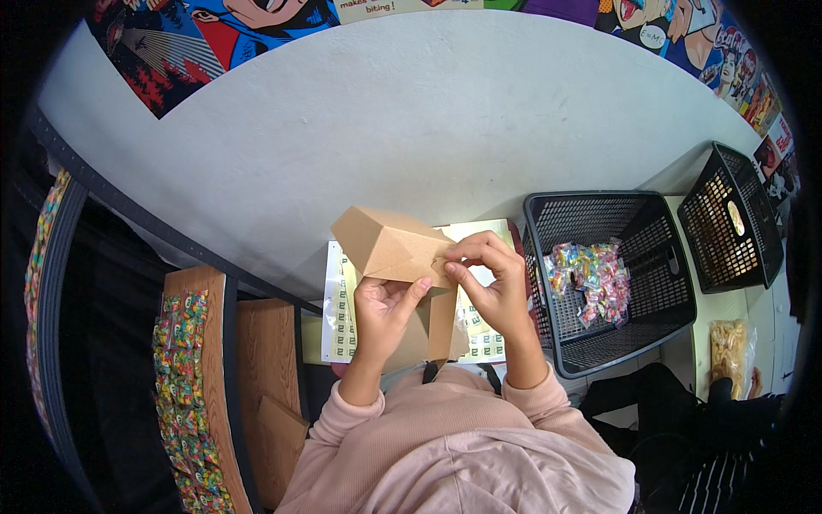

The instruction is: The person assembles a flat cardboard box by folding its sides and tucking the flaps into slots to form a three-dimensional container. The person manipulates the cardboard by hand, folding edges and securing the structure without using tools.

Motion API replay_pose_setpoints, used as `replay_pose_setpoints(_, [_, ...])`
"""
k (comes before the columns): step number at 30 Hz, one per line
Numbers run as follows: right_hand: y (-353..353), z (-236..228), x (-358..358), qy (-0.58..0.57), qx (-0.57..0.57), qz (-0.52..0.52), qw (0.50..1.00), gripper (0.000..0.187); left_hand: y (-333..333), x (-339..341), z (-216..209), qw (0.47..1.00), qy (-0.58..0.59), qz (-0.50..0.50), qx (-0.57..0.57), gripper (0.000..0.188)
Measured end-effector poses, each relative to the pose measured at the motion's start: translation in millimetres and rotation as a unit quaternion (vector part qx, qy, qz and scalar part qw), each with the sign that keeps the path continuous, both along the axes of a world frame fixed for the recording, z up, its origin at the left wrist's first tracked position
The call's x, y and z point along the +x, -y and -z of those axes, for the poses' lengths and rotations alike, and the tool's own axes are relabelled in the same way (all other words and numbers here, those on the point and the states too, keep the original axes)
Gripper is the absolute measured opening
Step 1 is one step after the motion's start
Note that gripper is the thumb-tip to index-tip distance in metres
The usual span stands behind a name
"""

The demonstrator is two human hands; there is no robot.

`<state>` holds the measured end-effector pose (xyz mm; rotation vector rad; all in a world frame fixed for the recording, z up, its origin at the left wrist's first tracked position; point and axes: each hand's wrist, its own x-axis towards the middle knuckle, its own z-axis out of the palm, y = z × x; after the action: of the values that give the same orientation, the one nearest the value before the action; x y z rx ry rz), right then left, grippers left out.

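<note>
A brown cardboard box [385,244] is held up in front of me, tilted, with its wider end toward the far left. My left hand [390,308] grips its near edge, thumb along the front and the other fingers partly hidden. At the box's right end, my right hand [492,278] pinches with thumb and fingertips against the cardboard. Any small piece between those fingertips is too small to make out. Below the hands, another piece of brown cardboard [442,325] stands over sheets of labels [341,313] with dark printed marks.
A black mesh basket [651,313] with small colourful wrapped packets [592,276] stands to the right. Beyond it are another black basket [728,231] and a clear bag of pale food [729,347]. Colourful candy packets [181,385] line a wooden shelf [218,377] on the left. A person's dark-clothed leg [642,394] is at lower right.
</note>
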<state>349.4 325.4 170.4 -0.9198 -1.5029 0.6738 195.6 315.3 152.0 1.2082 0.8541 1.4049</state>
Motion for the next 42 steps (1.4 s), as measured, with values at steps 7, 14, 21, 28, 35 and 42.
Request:
replay_pose_setpoints(7, [-2, 10, -6, 0.098, 0.085, 0.088, 0.988, 0.024, -3, 6, 4, 1.000, 0.003, -0.026, 0.007, 0.030])
replay_pose_setpoints(14, [-3, 18, -9, 0.084, 0.079, 0.066, 0.991, 0.027, -4, 2, 9, 1.000, 0.021, -0.023, -0.004, 0.027])
replay_pose_setpoints(21, [-1, 34, -18, -0.154, -0.043, 0.043, 0.986, 0.016, -3, 1, 11, 1.000, 0.020, -0.022, -0.005, 0.028])
replay_pose_setpoints(28, [1, 38, -17, -0.113, -0.024, 0.069, 0.991, 0.017, -3, 6, 10, 1.000, 0.019, -0.016, -0.018, 0.027])
replay_pose_setpoints(35, [1, 40, -16, -0.028, 0.035, 0.118, 0.992, 0.018, -5, 5, 11, 1.000, 0.011, -0.009, -0.025, 0.026])
replay_pose_setpoints(42, [4, 34, -18, 0.076, 0.089, 0.118, 0.986, 0.025, -7, 4, 11, 1.000, 0.008, -0.015, -0.023, 0.024])
